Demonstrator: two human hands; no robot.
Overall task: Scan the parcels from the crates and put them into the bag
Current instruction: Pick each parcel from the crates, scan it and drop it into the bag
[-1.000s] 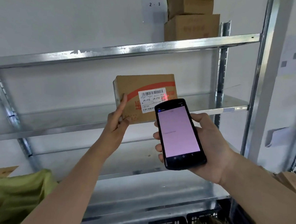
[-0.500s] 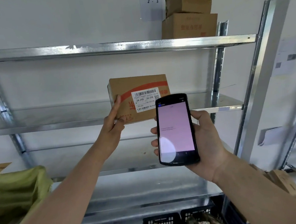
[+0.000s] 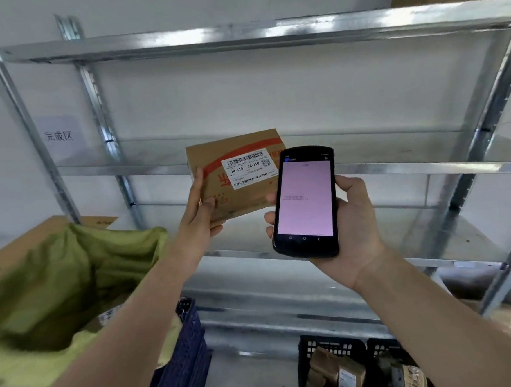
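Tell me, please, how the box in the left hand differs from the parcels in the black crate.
The box is held up by the left hand in front of the shelves; the parcels lie low in the black crate. The box shows one big white barcode label; the parcels look smaller and jumbled. Both are brown cardboard.

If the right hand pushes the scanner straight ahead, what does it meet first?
Probably the parcel held by the left hand; the scanner in the right hand already overlaps its right edge, though depth is unclear.

White wall [image 3: 286, 94] behind, galvanised steel shelving [image 3: 237, 34] with slotted uprights, several tiers, paper sign [image 3: 59, 135] with printed characters fixed to wall at left, even diffuse lighting, glare on metal
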